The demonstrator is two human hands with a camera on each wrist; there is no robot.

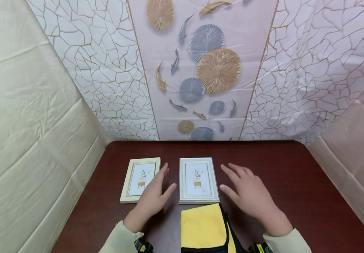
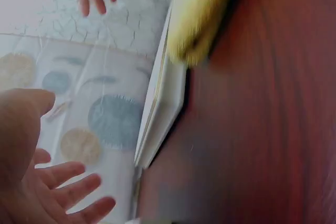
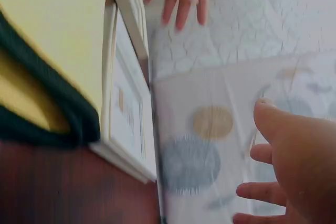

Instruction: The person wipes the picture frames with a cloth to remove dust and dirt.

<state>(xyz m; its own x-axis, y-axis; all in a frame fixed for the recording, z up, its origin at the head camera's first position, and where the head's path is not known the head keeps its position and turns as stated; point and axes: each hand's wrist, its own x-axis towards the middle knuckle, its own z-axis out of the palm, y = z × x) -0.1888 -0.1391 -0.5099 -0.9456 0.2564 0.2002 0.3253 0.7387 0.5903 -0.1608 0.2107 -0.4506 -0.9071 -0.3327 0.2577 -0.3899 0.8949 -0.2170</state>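
Observation:
Two picture frames with a potted-plant print lie face up on the dark red table. The cream picture frame [image 1: 125, 189] is on the left, partly covered from view by my left hand [image 1: 152, 196]. A white picture frame [image 1: 183, 181] lies in the middle, between my two hands. My right hand [image 1: 252, 192] hovers to its right, fingers spread and apart from it. Both hands hold nothing. Just below the white frame lies a folded yellow cloth [image 1: 203, 226] with black edging, which also shows in the right wrist view.
The dark red table [image 1: 298, 182] reaches back to a patterned curtain [image 1: 200, 116] with lily-pad and fish prints. Cream quilted cloth walls [image 1: 39, 147] close off the left and right sides.

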